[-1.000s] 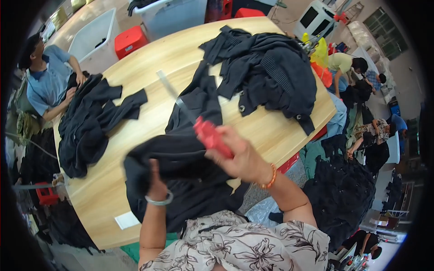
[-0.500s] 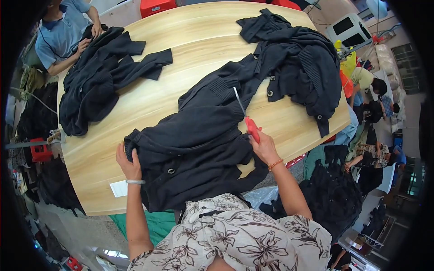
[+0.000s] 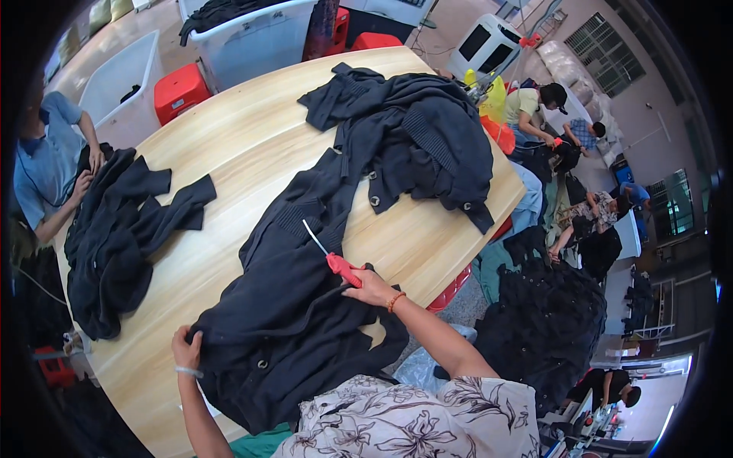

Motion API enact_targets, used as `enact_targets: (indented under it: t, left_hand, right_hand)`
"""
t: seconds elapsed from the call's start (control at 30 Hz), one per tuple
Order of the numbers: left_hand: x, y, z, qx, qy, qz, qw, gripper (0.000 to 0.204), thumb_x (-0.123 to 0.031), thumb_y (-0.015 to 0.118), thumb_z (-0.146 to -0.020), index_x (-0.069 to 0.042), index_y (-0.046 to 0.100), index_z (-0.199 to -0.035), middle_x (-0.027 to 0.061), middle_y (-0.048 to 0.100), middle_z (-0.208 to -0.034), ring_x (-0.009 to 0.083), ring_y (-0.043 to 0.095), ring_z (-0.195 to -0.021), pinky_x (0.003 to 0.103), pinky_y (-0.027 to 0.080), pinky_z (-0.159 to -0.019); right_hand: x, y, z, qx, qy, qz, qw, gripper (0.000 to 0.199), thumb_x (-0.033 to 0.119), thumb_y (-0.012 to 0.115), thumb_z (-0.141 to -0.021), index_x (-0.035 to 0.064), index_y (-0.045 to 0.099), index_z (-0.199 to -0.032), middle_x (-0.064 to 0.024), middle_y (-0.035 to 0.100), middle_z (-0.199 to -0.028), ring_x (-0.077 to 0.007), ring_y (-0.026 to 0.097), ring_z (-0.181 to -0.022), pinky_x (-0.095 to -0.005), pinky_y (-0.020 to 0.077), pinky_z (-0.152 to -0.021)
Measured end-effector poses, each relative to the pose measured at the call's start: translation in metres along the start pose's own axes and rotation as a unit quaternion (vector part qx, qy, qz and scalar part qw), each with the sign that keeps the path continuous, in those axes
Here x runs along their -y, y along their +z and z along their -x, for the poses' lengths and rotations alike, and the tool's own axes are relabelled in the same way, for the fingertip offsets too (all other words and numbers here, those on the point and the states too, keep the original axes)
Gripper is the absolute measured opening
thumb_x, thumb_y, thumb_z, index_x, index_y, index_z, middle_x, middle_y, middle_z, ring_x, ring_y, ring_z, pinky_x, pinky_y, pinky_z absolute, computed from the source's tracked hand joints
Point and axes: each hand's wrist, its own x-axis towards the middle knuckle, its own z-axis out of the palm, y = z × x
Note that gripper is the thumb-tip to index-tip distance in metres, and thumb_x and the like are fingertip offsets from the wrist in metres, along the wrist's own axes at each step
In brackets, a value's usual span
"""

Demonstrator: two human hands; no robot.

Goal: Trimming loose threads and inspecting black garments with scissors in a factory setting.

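Observation:
A black knitted cardigan [image 3: 263, 305] with buttons lies spread across the table in front of me. At its near left edge my left hand [image 3: 187, 349] pinches the fabric between thumb and fingers. Over the cardigan's right side, my right hand [image 3: 370, 287] grips a red-handled tool [image 3: 343, 269] with a long, thin, pale blade; its exact kind is not clear. The blade points away from me to the left, above a ribbed part of the knit. More black knitwear [image 3: 435, 130] is heaped at the far right of the table, against the cardigan's far end.
Pale wooden table [image 3: 237, 114] under the garments. At the left, a co-worker in a blue shirt [image 3: 57, 130] handles another black garment [image 3: 114, 244]. Red stools [image 3: 179, 91] and white bins [image 3: 256, 46] stand beyond. A large black garment pile [image 3: 542, 328] lies to my right.
The view has swung, bringing the bins into sight and shifting the table left and down. The tool stays in my right hand, and my left hand still holds the cardigan's edge.

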Motion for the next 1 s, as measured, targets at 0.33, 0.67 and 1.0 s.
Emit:
enact_targets:
  t: [0.33, 0.67, 1.0]
  left_hand:
    - [-0.108, -0.066, 0.093, 0.087, -0.128, 0.473, 0.868, 0.011, -0.007, 0.063, -0.091, -0.004, 0.056, -0.098, -0.0008, 0.062, -0.087, 0.0053, 0.056, -0.076, 0.02, 0.045, -0.07]
    - [-0.19, 0.036, 0.077, -0.157, 0.119, -0.037, 0.98, 0.043, -0.007, 0.065, -0.083, -0.002, 0.057, -0.125, 0.0194, 0.054, -0.131, 0.0374, 0.051, -0.122, 0.044, 0.038, -0.105]
    - [-0.292, 0.194, -0.051, 0.103, 0.343, -0.201, 0.912, 0.072, -0.041, 0.065, -0.086, -0.01, 0.039, -0.145, 0.0166, 0.037, -0.15, 0.034, 0.029, -0.142, 0.046, 0.016, -0.119]
  right_hand:
    - [0.117, -0.13, -0.032, -0.103, -0.104, 0.054, 0.988, 0.021, 0.012, 0.073, -0.083, -0.0013, 0.062, -0.094, -0.0058, 0.059, -0.069, -0.0137, 0.057, -0.066, -0.0283, 0.0469, -0.064]
    - [0.066, -0.081, -0.049, -0.218, -0.035, 0.318, 0.922, 0.037, 0.019, 0.059, -0.092, 0.0106, 0.043, -0.125, -0.0254, 0.057, -0.109, -0.0443, 0.062, -0.092, -0.0514, 0.0509, -0.074]
    - [0.082, -0.09, 0.016, -0.021, 0.028, 0.344, 0.938, 0.025, 0.025, 0.062, -0.091, 0.005, 0.056, -0.105, -0.0244, 0.063, -0.08, -0.0435, 0.062, -0.081, -0.051, 0.0493, -0.074]
